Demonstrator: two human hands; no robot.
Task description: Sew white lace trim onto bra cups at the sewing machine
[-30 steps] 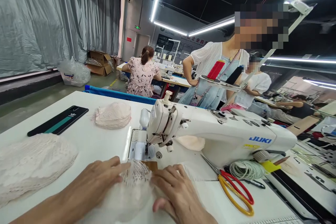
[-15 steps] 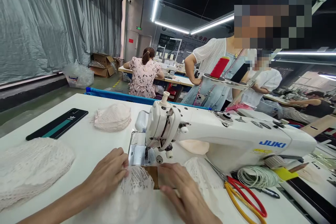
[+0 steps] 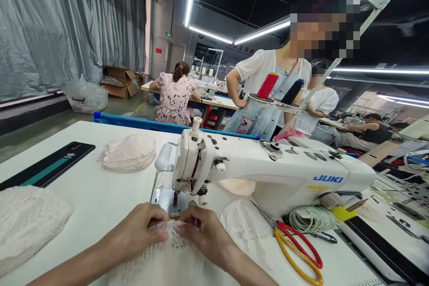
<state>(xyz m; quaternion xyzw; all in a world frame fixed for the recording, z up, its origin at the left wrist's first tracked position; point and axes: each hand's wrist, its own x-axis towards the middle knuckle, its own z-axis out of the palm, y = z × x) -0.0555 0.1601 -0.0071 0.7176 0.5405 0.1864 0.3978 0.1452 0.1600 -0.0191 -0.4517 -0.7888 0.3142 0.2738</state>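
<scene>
My left hand (image 3: 147,228) pinches the left side of a piece of white lace fabric (image 3: 173,234), thumb against fingers. On its right side my right hand (image 3: 203,232) pinches the same lace. The held edge lies just in front of the needle and presser foot (image 3: 175,199) of a white sewing machine (image 3: 268,156). The lace hangs toward me over the table edge, its lower part blurred. Beside my right hand lies another white lace piece (image 3: 243,228). Scissors (image 3: 295,246) with one red and one yellow handle rest farther right.
Stacked lace pieces (image 3: 129,154) and a larger lace pile (image 3: 30,223) lie left, near a black phone-like strip (image 3: 50,167). A coiled pale cord (image 3: 311,219) sits by the machine base. Red thread (image 3: 268,86) stands above. Co-workers (image 3: 177,94) are beyond the table.
My right hand has moved left from lying flat on the table and now pinches the lace. Both hands have come closer together. The view has shifted slightly right.
</scene>
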